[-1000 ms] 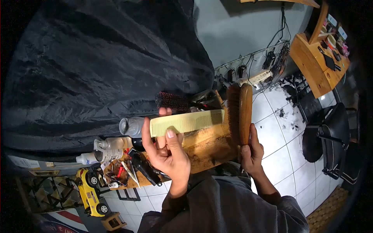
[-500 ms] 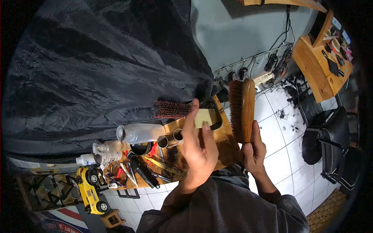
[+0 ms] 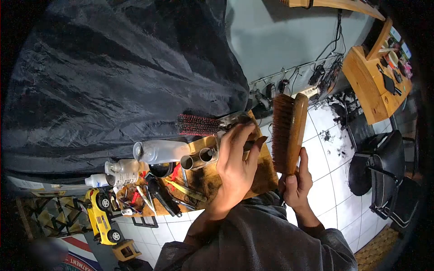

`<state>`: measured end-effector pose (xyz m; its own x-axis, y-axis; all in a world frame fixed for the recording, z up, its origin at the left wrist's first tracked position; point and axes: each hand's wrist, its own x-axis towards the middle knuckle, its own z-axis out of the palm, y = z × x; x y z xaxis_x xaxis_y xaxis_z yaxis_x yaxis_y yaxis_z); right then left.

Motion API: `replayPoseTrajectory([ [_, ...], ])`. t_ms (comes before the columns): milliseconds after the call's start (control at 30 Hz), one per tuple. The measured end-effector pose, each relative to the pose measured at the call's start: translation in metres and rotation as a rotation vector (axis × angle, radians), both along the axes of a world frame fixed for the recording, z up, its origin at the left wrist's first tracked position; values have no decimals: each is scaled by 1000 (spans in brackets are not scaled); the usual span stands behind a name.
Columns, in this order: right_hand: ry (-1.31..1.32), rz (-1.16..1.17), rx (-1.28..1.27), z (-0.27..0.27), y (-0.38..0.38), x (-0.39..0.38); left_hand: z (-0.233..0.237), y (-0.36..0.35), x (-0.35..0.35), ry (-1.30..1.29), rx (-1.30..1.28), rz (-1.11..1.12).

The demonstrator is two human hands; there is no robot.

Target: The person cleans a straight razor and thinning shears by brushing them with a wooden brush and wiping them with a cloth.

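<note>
My right hand (image 3: 297,187) is closed round the handle end of a wooden brush (image 3: 297,131), which stands upright with its brown bristles facing left. My left hand (image 3: 237,160) is over the far end of the wooden table, beside a small dark tray (image 3: 235,118). Its fingers are curved and the thumb stands apart from them, with nothing clearly held. The pale block seen earlier in the tray is mostly hidden behind this hand. A black and red round hairbrush (image 3: 197,125) lies just left of the fingers.
On the wooden table (image 3: 262,180) are two metal cups (image 3: 208,155), a clear bottle (image 3: 165,151), yellow tweezer-like tool (image 3: 186,190) and black clippers (image 3: 162,197). A black cape-like cloth (image 3: 126,81) covers the left. A black chair (image 3: 384,167) stands at right, with hair on the tiled floor.
My left hand has turned and shifted slightly right, its fingers now curving over the tray and covering the pale block. The wooden brush has moved a little right in my right hand.
</note>
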<state>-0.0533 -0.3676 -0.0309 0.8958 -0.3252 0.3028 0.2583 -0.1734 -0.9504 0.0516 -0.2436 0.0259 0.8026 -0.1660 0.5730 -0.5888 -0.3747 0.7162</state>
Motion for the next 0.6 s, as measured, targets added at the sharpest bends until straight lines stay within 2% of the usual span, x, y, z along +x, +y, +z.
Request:
replayPoseTrajectory([
  [100,-22,3,-16,2,0,-1,1,1,-2,8,2,-18],
  [200,-59,25,-83,1,1,-3,3,1,-3,-49,45,81],
  [267,-53,54,-77,0,3,-6,2,7,-4,7,-2,20],
  [367,-80,84,-117,0,8,-4,13,16,-14,93,27,48],
  [600,-90,57,-216,-4,26,-18,12,51,-36,97,31,48],
])
